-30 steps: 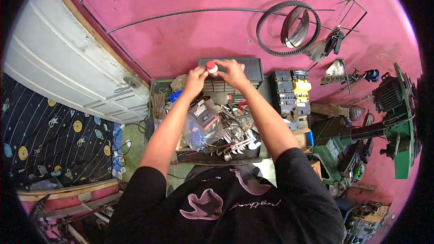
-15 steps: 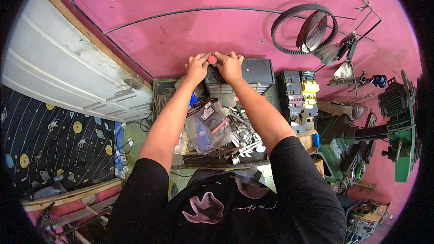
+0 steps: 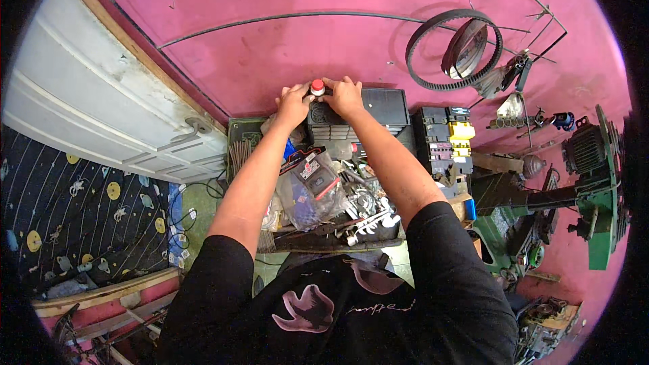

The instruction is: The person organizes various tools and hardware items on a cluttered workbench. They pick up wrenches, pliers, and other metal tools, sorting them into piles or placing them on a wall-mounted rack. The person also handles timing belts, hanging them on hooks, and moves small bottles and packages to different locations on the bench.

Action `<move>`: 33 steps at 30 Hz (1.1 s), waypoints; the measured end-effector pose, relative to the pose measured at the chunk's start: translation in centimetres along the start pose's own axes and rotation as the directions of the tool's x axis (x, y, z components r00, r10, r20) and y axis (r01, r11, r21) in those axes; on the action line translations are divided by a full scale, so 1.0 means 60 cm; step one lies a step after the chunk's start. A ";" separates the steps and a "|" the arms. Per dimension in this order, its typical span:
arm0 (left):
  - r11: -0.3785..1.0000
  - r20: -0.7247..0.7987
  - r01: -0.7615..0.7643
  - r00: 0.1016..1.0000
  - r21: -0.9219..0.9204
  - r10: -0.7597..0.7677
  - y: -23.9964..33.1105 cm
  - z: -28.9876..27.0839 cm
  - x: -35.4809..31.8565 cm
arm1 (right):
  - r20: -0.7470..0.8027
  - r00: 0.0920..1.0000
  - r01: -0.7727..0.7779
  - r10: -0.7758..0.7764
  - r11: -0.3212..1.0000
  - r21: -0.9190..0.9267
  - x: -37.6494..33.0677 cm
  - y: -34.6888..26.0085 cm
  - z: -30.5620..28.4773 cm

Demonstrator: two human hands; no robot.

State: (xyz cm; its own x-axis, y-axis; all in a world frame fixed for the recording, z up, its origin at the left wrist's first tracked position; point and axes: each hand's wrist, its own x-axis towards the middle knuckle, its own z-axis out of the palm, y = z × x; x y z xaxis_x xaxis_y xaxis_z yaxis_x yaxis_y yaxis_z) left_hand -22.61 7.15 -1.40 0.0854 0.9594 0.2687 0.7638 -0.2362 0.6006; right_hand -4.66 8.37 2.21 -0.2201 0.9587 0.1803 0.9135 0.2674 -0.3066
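From where I stand, the pink wall (image 3: 250,57) backs a cluttered workbench (image 3: 405,152), with a low black drawer cabinet (image 3: 385,105) at its far side. Before the person lies a clear plastic bag (image 3: 297,199). Both arms reach over all that to the cabinet's far left corner. The left hand (image 3: 292,107) and right hand (image 3: 345,100) face each other, fingertips pinched on either side of a small red-capped bottle (image 3: 318,88), upright between them. I can't tell whether the cabinet bears its weight. I'd judge the step in hand as a two-handed steadying; moving on calls for even pressure and keeping the bottle upright.
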 end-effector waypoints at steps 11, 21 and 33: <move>0.995 -0.207 0.083 0.974 -0.053 -0.093 0.003 0.063 -0.277 | -0.459 0.885 0.025 0.079 0.976 0.215 -0.282 0.098 0.077; 0.988 0.225 -0.111 0.971 0.109 0.084 0.118 0.238 -0.230 | 0.143 0.980 -0.108 0.135 0.978 -0.180 -0.262 0.188 0.222; 0.948 0.218 -0.113 0.975 0.298 0.048 0.117 0.251 -0.226 | 0.120 0.987 -0.099 0.104 0.994 -0.051 -0.275 0.184 0.193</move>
State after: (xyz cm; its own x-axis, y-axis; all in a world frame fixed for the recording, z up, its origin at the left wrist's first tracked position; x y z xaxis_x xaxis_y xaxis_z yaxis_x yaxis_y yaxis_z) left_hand -8.78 -5.22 -12.16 0.2595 0.9575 0.1263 0.9049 -0.2867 0.3146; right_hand 5.08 -3.38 -14.99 -0.1631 0.9860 0.0340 0.9471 0.1661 -0.2747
